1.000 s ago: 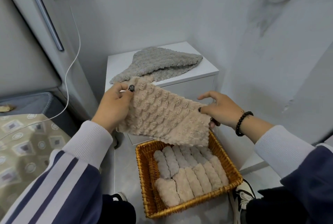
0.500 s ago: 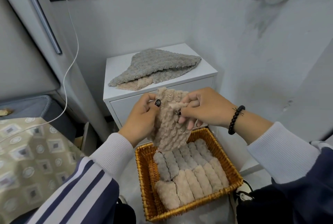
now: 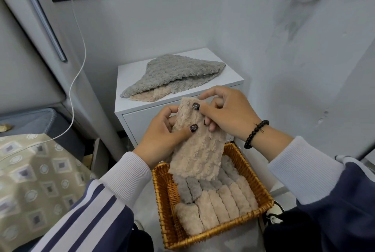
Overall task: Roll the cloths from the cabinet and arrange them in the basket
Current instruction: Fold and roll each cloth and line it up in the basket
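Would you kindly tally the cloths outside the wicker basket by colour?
Beige fluffy cloths: 2 (held beige cloth gripped by left hand and right hand; lower beige cloth on the white cabinet)
Grey fluffy cloth, folded, on the cabinet: 1
Total: 3

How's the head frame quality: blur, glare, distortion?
Head view: even, soft light, no glare; hands and the beige cloth are sharp, pile texture readable. Wide-angle bend shows at the edges, where the wall trim slants. Basket rim is crisp; only faint shadows under the cabinet cloths.
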{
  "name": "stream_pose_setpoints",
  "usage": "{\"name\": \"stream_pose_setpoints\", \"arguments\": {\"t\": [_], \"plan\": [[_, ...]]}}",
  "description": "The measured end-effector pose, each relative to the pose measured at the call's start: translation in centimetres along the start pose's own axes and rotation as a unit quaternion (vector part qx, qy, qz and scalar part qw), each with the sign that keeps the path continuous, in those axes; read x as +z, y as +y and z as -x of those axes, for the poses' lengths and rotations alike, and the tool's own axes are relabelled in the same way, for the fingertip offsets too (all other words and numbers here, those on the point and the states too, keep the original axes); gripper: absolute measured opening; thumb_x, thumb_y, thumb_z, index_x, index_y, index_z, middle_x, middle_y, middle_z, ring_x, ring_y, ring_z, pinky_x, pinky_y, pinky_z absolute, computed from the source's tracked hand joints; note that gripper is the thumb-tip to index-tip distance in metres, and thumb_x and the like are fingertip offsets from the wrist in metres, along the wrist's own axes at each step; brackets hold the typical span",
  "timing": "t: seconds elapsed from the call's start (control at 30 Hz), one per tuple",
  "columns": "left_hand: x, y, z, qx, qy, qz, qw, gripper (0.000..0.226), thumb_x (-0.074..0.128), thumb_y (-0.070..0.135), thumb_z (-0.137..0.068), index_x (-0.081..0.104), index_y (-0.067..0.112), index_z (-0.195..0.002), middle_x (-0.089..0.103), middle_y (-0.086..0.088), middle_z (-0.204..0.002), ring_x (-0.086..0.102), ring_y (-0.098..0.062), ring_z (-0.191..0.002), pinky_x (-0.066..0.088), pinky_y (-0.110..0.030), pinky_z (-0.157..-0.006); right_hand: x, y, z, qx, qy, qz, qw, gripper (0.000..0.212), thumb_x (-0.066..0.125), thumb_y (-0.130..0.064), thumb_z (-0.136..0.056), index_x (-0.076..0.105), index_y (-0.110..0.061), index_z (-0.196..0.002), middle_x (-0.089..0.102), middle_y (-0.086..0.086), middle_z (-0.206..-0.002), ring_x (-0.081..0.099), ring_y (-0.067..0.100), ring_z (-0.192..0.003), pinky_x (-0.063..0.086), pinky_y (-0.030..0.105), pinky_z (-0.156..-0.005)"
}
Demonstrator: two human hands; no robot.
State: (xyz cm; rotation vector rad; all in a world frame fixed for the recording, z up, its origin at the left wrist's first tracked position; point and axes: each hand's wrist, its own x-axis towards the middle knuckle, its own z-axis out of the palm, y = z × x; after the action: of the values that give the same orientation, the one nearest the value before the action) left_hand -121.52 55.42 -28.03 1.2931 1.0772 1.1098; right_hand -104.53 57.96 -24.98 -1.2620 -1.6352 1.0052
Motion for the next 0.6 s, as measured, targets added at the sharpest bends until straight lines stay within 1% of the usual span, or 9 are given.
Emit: {"name": "stream_pose_setpoints", "arguments": {"t": [0.07,0.13,0.23,0.3,0.33,0.4,0.47,0.53,0.6], "plan": [[-0.3,0.1,0.0,-0.011,0.033,0.041,0.999,0.043,0.068,0.000,-0.078,0.053,0.010,-0.118,0.075,-0.010,-0.096,0.071,-0.025,-0.086,0.060,-0.037,-0.072,0.2,0.4,0.0,-0.014,0.060,-0.004,0.998,0.024,0.068,-0.017,-0.086,0.057,-0.020,-0.107,0.070,0.000,-0.069,0.065,0.012,-0.059,0.056,0.027,-0.063],[-0.8,0.3,-0.1,-0.023,0.064,0.096,0.993,0.042,0.064,-0.003,-0.083,0.055,0.010,-0.121,0.073,-0.012,-0.102,0.071,-0.028,-0.090,0.060,-0.039,-0.074,0.6,0.9,0.0,-0.026,0.118,0.010,0.993,0.041,0.071,-0.022,-0.082,0.050,-0.024,-0.117,0.065,-0.009,-0.088,0.062,0.006,-0.077,0.051,0.019,-0.071],[-1.7,0.7,-0.2,-0.034,0.088,0.189,0.977,0.042,0.058,-0.003,-0.085,0.056,0.007,-0.127,0.070,-0.015,-0.113,0.069,-0.030,-0.100,0.059,-0.041,-0.080,1.3,1.7,0.1,0.022,0.134,-0.018,0.991,0.065,0.076,-0.030,-0.078,0.040,-0.021,-0.131,0.050,-0.008,-0.117,0.053,0.006,-0.102,0.046,0.021,-0.083],[-1.9,0.9,-0.1,-0.043,0.093,0.232,0.967,0.040,0.052,-0.003,-0.089,0.056,0.004,-0.127,0.070,-0.016,-0.114,0.068,-0.029,-0.102,0.057,-0.043,-0.085,1.7,1.9,0.3,0.117,0.078,-0.138,0.980,0.073,0.078,-0.034,-0.075,0.041,-0.015,-0.134,0.052,-0.004,-0.121,0.054,0.009,-0.105,0.045,0.025,-0.085],[-1.9,1.0,0.0,-0.046,0.091,0.248,0.963,0.037,0.050,-0.003,-0.090,0.058,0.004,-0.125,0.070,-0.015,-0.111,0.069,-0.028,-0.099,0.056,-0.044,-0.086,1.9,2.0,0.4,0.162,0.026,-0.223,0.961,0.072,0.078,-0.036,-0.072,0.046,-0.012,-0.132,0.058,-0.001,-0.118,0.057,0.012,-0.102,0.046,0.028,-0.085],[-1.8,1.0,0.1,-0.063,0.087,0.263,0.959,0.030,0.048,-0.002,-0.092,0.061,0.005,-0.118,0.073,-0.012,-0.100,0.072,-0.023,-0.087,0.057,-0.042,-0.083,2.0,2.4,0.8,0.216,-0.087,-0.362,0.903,0.056,0.072,-0.035,-0.069,0.061,-0.011,-0.118,0.067,0.005,-0.108,0.064,0.020,-0.096,0.049,0.035,-0.088],[-1.8,0.9,0.0,-0.089,0.098,0.243,0.961,0.024,0.050,-0.001,-0.093,0.062,0.005,-0.112,0.074,-0.012,-0.094,0.072,-0.023,-0.081,0.058,-0.040,-0.077,2.0,2.7,1.0,0.225,-0.128,-0.420,0.869,0.042,0.068,-0.024,-0.076,0.065,-0.008,-0.114,0.069,0.011,-0.111,0.065,0.026,-0.103,0.049,0.043,-0.095],[-2.1,0.5,-0.2,-0.114,0.129,0.182,0.968,0.022,0.055,0.002,-0.091,0.061,0.003,-0.112,0.073,-0.015,-0.097,0.071,-0.025,-0.082,0.061,-0.040,-0.073,1.8,3.2,0.9,0.226,-0.091,-0.377,0.894,0.036,0.071,-0.016,-0.080,0.065,-0.002,-0.113,0.070,0.014,-0.110,0.067,0.026,-0.101,0.054,0.042,-0.091],[-2.3,-0.2,-0.4,-0.128,0.147,0.107,0.975,0.023,0.061,0.004,-0.089,0.061,0.003,-0.112,0.071,-0.017,-0.103,0.070,-0.025,-0.081,0.059,-0.034,-0.060,1.4,3.5,0.5,0.199,-0.036,-0.231,0.952,0.031,0.078,-0.019,-0.076,0.068,-0.006,-0.103,0.073,0.009,-0.101,0.071,0.021,-0.090,0.058,0.037,-0.081]]}}
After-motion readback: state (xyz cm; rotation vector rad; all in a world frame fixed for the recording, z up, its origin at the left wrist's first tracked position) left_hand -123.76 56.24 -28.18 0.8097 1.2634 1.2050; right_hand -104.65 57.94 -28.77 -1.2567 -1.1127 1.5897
